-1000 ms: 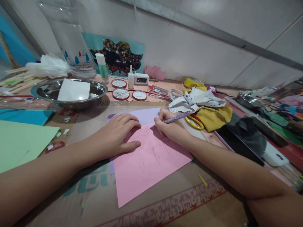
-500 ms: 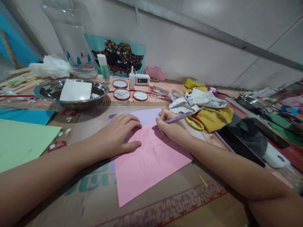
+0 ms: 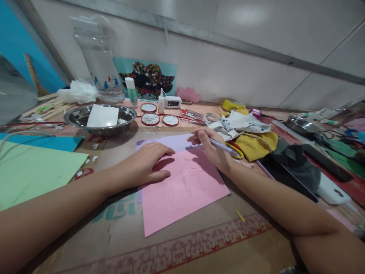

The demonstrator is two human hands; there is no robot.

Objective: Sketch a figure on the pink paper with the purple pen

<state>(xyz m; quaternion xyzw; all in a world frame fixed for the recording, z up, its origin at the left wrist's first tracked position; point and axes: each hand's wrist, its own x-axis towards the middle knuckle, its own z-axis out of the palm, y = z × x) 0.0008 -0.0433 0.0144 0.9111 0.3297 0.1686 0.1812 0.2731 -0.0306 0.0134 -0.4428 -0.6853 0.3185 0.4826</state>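
Observation:
A pink sheet of paper with thin drawn lines lies on top of a lilac sheet. My left hand rests on the left part of the pink sheet, fingers spread and slightly bent. Over its upper right corner, my right hand holds a pen, its barrel slanting back to the right past the thumb. The pen's tip is hidden behind the fingers, so I cannot tell whether it touches the paper. Yellow-handled scissors lie just behind the right hand, partly covered by cloth.
A steel bowl with white card, a water bottle, a glue stick and dishes of beads stand along the back. Green paper lies left. Yellow cloth and a black tablet are at right.
My right hand has turned and lifted, with the pen tipped farther back and its tip out of sight. The left hand stays on the paper. The view has shifted slightly.

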